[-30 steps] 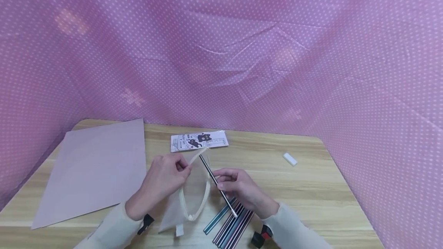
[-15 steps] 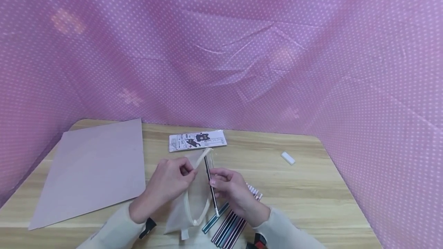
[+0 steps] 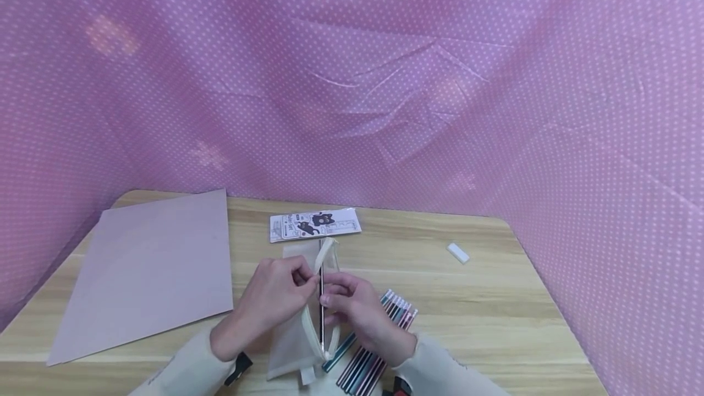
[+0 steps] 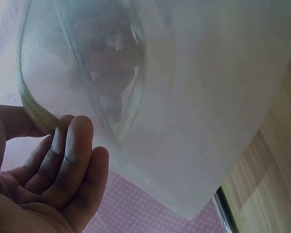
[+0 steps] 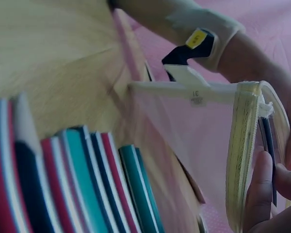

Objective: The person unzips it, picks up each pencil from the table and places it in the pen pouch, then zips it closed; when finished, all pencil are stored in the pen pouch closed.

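Note:
My left hand (image 3: 275, 291) pinches the cream zip edge of a translucent mesh zip pouch (image 3: 288, 344), whose mouth gapes toward the right. In the left wrist view, thumb and fingertips meet on that edge, and the pouch (image 4: 199, 111) spreads out beside them. My right hand (image 3: 363, 313) grips a dark pencil (image 3: 322, 322) between thumb and fingers. It lies lengthwise within the pouch's mouth, between the two zip edges; the right wrist view has the pencil (image 5: 267, 138) behind the near zip edge. Just below my right hand, several striped pencils (image 3: 365, 366) lie in a loose row on the table.
A packaged ruler set (image 3: 316, 225) with black cats on it lies behind the pouch. To the right is a small white eraser (image 3: 458, 253). A large pale board (image 3: 148, 274) covers the table's left side. Pink dotted cloth (image 3: 352, 78) hangs around the wooden table (image 3: 495, 322).
My right hand has moved left, bringing the pencil from outside the pouch into its mouth and turning it nearly in line with the zip. The left hand, still pinching the edge, has shifted slightly right.

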`<state>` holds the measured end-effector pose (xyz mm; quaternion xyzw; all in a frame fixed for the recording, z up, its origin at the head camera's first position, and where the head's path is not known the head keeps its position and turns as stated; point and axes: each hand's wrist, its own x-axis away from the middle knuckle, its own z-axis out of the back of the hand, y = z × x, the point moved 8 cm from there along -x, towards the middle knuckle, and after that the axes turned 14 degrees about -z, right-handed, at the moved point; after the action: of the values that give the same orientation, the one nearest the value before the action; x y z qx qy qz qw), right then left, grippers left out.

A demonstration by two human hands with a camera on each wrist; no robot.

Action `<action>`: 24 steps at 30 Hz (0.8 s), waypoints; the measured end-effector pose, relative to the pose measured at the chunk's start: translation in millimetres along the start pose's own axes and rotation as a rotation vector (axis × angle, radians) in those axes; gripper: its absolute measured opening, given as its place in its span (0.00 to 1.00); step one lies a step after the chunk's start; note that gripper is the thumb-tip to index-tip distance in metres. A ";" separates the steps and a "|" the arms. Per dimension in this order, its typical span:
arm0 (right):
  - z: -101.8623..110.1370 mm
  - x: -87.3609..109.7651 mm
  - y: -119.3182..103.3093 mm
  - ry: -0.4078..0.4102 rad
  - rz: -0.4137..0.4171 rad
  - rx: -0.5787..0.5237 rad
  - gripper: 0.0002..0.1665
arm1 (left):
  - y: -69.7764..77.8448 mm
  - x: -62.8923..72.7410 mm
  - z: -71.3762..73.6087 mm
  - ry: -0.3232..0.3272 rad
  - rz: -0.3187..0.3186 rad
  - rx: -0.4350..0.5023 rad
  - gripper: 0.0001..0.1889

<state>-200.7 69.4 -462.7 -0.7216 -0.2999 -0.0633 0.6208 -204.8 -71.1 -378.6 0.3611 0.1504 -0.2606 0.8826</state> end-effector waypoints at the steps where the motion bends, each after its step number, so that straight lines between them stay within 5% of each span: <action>1: -0.2 0.0 0.4 0.002 0.003 0.006 0.26 | -0.2 -0.1 -0.1 -0.002 0.004 0.003 0.09; 13: -5.3 0.7 10.4 0.052 -0.004 0.044 0.26 | 7.0 2.4 -3.0 -0.035 0.022 0.064 0.10; 24: -10.2 -1.7 17.7 -0.050 -0.064 -0.027 0.27 | -1.5 0.5 -2.1 -0.035 0.058 0.011 0.09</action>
<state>-190.2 58.4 -476.4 -0.7213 -0.3373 -0.0689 0.6010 -205.4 -70.7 -381.1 0.3658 0.1230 -0.2419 0.8903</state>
